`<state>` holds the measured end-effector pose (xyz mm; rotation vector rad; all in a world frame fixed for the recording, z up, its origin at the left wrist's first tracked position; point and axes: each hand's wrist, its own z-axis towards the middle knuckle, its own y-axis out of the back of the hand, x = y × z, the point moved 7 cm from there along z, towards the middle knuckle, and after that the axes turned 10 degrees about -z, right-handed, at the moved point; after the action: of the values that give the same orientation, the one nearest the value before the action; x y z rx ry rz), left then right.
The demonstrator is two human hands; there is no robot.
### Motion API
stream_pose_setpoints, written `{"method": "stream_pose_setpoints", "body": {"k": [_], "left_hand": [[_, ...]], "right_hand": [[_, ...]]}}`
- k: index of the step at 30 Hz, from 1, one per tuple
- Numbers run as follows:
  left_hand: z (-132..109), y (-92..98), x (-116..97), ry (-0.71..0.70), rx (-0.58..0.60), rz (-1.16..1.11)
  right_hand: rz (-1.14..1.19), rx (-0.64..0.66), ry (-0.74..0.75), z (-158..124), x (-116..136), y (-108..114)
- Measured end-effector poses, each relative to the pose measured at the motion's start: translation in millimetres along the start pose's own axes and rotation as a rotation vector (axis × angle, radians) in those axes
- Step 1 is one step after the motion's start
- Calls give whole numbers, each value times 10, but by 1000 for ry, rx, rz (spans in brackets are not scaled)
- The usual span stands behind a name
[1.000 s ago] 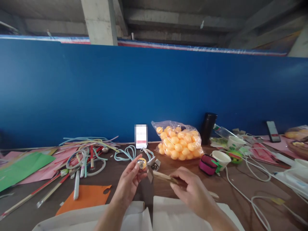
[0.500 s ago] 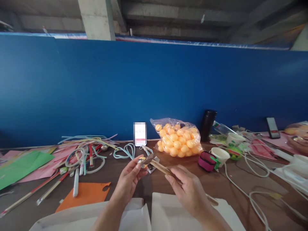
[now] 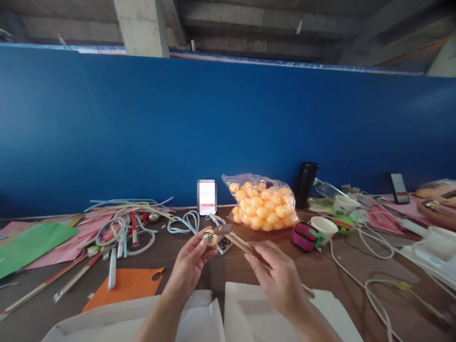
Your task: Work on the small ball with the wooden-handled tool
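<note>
In my left hand (image 3: 190, 259), between thumb and fingers, is a small shiny silver-and-yellow ball (image 3: 209, 238); its exact kind is not clear. My right hand (image 3: 276, 275) is closed around the wooden handle of a small hammer (image 3: 245, 244). The dark hammer head points left, close beside the ball; whether they touch I cannot tell. Just behind the hammer lies a small white box (image 3: 225, 245) of tiny dark pieces, partly covered by the handle.
A clear bag of orange balls (image 3: 263, 206) lies behind my hands, with a phone (image 3: 207, 197) propped to its left. Tubes (image 3: 124, 232) and coloured paper (image 3: 39, 247) clutter the left. Rightward are a black bottle (image 3: 307, 184), a paper cup (image 3: 324, 229) and white cables (image 3: 379, 285).
The hammer head has turned and shifted slightly right, showing more of the ball. Both hands keep their grip and nearly the same place. The view has shifted a little.
</note>
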<state>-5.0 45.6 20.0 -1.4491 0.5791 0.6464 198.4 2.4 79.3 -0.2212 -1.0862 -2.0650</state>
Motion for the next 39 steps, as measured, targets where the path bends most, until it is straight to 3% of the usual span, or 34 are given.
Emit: {"method": "stream_pose_setpoints", "body": {"k": [14,20,26,39], "left_hand": [[-65,-56,-7,41,42,-64],[-50,-68,-33,23,61,-81],[-45,-84,-48,5,71,-67],[-27,-28,-39,14,-93,97]], "right_hand": [[35,74,-59,-14,-20,-69],[90,-34,-47,-15,1,20],[88,-42,-39,-13,22,42],[36,-20,-44,-12,-11,-32]]}}
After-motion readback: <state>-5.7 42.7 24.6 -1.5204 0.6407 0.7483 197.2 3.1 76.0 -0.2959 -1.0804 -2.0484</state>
